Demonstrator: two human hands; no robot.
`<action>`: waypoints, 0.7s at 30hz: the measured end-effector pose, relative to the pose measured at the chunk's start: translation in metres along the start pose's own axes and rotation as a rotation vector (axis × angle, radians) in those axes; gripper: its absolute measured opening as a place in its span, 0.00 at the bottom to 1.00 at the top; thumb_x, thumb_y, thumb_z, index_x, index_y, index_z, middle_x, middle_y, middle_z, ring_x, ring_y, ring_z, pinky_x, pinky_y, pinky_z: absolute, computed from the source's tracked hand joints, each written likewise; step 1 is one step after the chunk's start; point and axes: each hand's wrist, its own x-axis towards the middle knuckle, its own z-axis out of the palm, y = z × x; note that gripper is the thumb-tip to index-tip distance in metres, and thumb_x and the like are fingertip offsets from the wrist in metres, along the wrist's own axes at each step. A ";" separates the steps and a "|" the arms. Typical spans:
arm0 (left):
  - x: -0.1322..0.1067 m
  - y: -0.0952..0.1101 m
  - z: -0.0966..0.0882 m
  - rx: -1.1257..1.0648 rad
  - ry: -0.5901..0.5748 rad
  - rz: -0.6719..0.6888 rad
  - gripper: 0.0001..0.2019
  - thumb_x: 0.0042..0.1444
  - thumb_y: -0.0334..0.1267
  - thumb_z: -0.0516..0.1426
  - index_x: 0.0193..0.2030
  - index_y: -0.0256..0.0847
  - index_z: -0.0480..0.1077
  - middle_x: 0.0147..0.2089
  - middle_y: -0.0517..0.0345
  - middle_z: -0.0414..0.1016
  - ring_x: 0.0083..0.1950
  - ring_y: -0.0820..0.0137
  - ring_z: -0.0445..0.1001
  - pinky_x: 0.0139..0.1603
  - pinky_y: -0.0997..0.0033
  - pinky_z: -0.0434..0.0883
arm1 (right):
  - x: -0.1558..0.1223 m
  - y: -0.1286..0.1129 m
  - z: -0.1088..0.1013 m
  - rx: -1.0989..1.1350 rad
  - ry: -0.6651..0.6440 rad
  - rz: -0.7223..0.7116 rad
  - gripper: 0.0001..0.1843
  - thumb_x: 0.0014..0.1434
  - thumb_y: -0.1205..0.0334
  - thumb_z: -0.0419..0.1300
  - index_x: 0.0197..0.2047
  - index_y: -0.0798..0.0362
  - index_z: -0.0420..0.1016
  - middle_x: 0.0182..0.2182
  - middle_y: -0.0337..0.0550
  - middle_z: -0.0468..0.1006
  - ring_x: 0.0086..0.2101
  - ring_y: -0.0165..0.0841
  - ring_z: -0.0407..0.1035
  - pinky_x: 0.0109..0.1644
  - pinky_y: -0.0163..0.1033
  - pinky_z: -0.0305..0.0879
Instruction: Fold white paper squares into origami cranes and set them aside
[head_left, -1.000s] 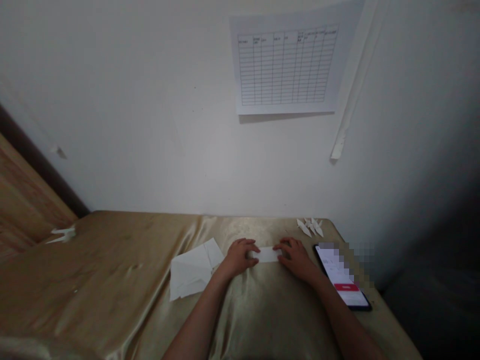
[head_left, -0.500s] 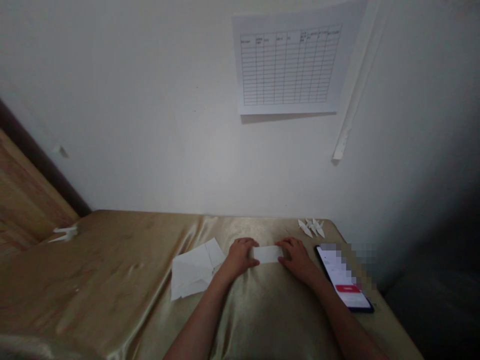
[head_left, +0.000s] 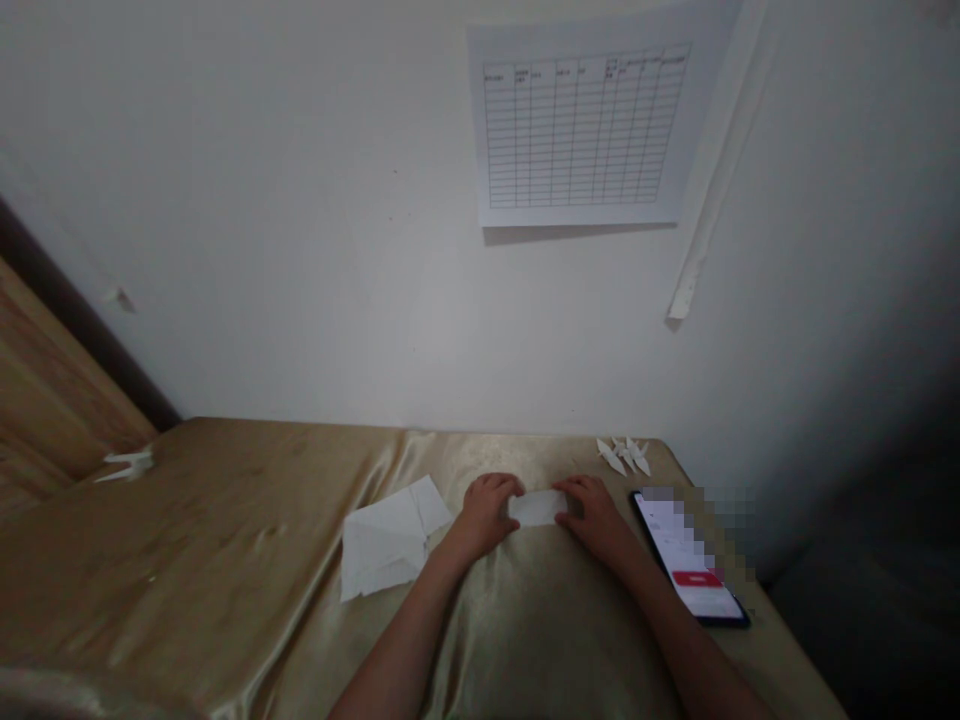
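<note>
A small white piece of paper [head_left: 538, 508], rectangular in outline, is stretched between my two hands just above or on the gold cloth. My left hand [head_left: 491, 512] grips its left end, thumb at the near edge and fingers at the far edge. At the right end, my right hand [head_left: 589, 510] holds it the same way. Left of my left forearm lies a loose pile of white paper sheets [head_left: 386, 540]. Several folded white paper cranes [head_left: 624, 456] sit at the far right of the table.
A gold satin cloth [head_left: 247, 560] with folds covers the table. At the right edge lies a lit phone [head_left: 694, 560], partly blurred out. White scraps [head_left: 127, 465] are at the far left. A printed table sheet [head_left: 577, 130] hangs on the wall behind.
My left hand has shifted slightly to the right along the paper, and the paper's far edge looks a little more tilted. My right hand is almost unmoved.
</note>
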 end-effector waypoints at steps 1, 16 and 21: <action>-0.001 0.001 0.000 0.003 -0.009 0.026 0.28 0.48 0.27 0.69 0.57 0.49 0.75 0.71 0.53 0.68 0.72 0.53 0.61 0.74 0.45 0.56 | 0.000 0.000 0.000 0.007 0.014 -0.002 0.25 0.55 0.67 0.64 0.57 0.48 0.78 0.57 0.49 0.76 0.60 0.43 0.66 0.67 0.47 0.60; -0.006 -0.003 0.000 -0.021 -0.080 0.194 0.26 0.59 0.28 0.57 0.61 0.58 0.74 0.74 0.66 0.65 0.76 0.58 0.56 0.77 0.40 0.50 | 0.000 -0.004 -0.012 0.045 0.159 -0.034 0.09 0.59 0.69 0.57 0.37 0.48 0.78 0.46 0.45 0.81 0.53 0.40 0.71 0.67 0.50 0.59; -0.006 -0.009 0.000 0.030 -0.090 0.131 0.28 0.56 0.27 0.58 0.61 0.57 0.75 0.75 0.67 0.63 0.76 0.54 0.56 0.77 0.39 0.50 | -0.002 -0.006 -0.017 0.081 0.020 -0.106 0.08 0.64 0.60 0.59 0.41 0.48 0.81 0.49 0.44 0.81 0.57 0.38 0.71 0.76 0.53 0.44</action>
